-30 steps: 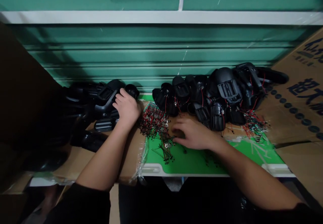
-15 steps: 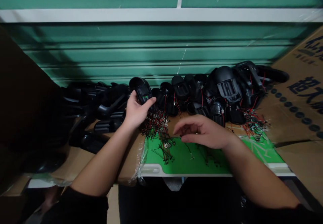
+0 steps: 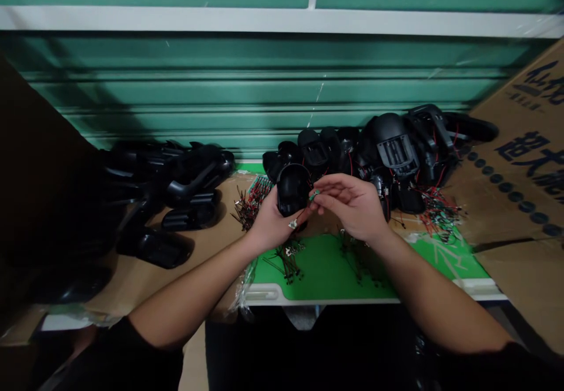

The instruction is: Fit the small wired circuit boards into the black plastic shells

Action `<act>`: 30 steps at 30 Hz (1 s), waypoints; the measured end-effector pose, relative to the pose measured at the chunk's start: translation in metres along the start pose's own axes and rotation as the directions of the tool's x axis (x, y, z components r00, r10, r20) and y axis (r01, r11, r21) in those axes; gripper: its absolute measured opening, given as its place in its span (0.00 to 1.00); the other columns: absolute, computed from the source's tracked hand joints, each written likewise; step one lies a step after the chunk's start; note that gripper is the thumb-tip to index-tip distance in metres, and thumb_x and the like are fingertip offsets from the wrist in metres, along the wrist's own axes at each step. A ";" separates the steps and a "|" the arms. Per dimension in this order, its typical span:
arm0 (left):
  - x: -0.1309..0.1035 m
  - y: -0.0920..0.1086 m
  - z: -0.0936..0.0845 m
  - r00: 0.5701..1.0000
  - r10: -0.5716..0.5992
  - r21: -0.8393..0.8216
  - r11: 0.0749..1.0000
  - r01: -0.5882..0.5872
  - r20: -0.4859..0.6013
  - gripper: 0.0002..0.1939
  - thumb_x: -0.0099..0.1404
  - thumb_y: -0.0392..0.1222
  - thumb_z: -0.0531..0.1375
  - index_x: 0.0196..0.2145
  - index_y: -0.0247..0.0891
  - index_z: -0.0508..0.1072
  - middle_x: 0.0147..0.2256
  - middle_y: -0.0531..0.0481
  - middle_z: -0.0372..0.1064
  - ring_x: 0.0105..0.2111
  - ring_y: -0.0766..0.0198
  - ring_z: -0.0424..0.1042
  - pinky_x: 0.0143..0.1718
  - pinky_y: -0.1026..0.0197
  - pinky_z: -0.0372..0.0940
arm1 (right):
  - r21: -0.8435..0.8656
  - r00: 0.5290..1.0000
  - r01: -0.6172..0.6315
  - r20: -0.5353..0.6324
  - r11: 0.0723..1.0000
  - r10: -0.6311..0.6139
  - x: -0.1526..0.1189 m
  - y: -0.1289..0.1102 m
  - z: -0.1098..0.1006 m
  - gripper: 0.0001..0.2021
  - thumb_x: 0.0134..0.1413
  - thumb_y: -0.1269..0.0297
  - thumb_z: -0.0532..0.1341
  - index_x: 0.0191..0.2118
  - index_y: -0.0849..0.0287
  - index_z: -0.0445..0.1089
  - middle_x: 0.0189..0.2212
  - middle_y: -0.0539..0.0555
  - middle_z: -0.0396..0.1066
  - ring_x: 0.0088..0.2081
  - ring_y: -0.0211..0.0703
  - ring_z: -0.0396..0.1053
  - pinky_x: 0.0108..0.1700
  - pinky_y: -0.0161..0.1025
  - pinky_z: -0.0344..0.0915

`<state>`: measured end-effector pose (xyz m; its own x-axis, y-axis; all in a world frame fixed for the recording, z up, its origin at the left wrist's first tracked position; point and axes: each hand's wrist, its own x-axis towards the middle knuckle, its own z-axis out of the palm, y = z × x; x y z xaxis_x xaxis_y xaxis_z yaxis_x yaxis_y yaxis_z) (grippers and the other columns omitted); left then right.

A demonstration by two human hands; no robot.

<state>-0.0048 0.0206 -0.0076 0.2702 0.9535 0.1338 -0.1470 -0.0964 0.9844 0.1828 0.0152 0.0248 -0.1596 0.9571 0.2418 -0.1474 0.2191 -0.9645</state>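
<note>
A glossy black plastic housing [image 3: 292, 188] is held upright near the middle of the view, with my left hand [image 3: 274, 222] wrapped round its lower left side. Right beside it, my right hand [image 3: 350, 204] pinches a small green part [image 3: 314, 195] between thumb and fingertips. A small whitish connector [image 3: 293, 223] shows by my left thumb. Red and black wires with metal ends [image 3: 253, 200] lie in a heap behind my left hand. More thin dark wires [image 3: 287, 262] rest on the green board [image 3: 317, 282] below the hands.
Black housings [image 3: 194, 174] are piled at the left, on cardboard [image 3: 207, 250]. Other housings with red wires [image 3: 396, 150] line the back right. A wire bundle [image 3: 440, 212] lies near the marked carton [image 3: 520, 162]. Green ribbed panels [image 3: 198, 91] stand behind.
My left hand has moved right and down with the black housing. My right hand has risen slightly to meet it, and the green part now shows in its fingers.
</note>
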 end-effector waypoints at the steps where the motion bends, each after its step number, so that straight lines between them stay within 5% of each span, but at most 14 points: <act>1: 0.000 -0.001 0.000 1.000 0.011 0.013 1.000 -0.011 0.012 0.25 0.59 0.51 0.75 0.45 0.37 0.70 0.40 0.47 0.78 0.36 0.61 0.77 0.41 0.57 0.73 | -0.051 0.999 0.031 -0.026 0.998 -0.033 -0.001 0.002 0.001 0.11 0.57 0.63 0.75 0.44 0.57 0.80 0.34 0.53 0.82 0.33 0.41 0.81 0.34 0.37 0.77; 7: -0.002 -0.003 -0.004 0.989 0.145 0.244 0.959 -0.143 0.009 0.23 0.61 0.44 0.72 0.50 0.36 0.71 0.41 0.47 0.76 0.39 0.61 0.75 0.43 0.57 0.73 | -0.441 0.953 0.268 -0.007 0.856 -0.302 -0.003 0.010 0.001 0.04 0.62 0.67 0.71 0.43 0.54 0.83 0.38 0.53 0.81 0.39 0.43 0.79 0.42 0.41 0.76; 11: -0.003 -0.003 -0.004 0.979 0.201 0.286 0.937 -0.198 0.018 0.23 0.63 0.41 0.70 0.53 0.36 0.69 0.48 0.44 0.76 0.47 0.57 0.76 0.50 0.55 0.72 | -0.540 0.907 0.377 0.050 0.752 -0.419 -0.001 0.011 0.001 0.07 0.64 0.69 0.70 0.45 0.52 0.84 0.40 0.53 0.81 0.41 0.44 0.78 0.44 0.43 0.76; 30: -0.006 -0.005 -0.002 0.980 0.196 0.332 0.922 -0.198 0.041 0.28 0.62 0.38 0.69 0.57 0.36 0.67 0.50 0.42 0.75 0.48 0.55 0.75 0.52 0.53 0.71 | -0.604 0.912 0.373 0.101 0.704 -0.397 -0.002 0.013 -0.002 0.08 0.66 0.64 0.68 0.46 0.49 0.84 0.38 0.54 0.80 0.38 0.44 0.77 0.41 0.43 0.75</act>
<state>-0.0080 0.0160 -0.0135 0.2746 0.9036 0.3288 0.1267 -0.3729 0.9192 0.1828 0.0162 0.0116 -0.1862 0.7671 0.6139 0.4266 0.6259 -0.6529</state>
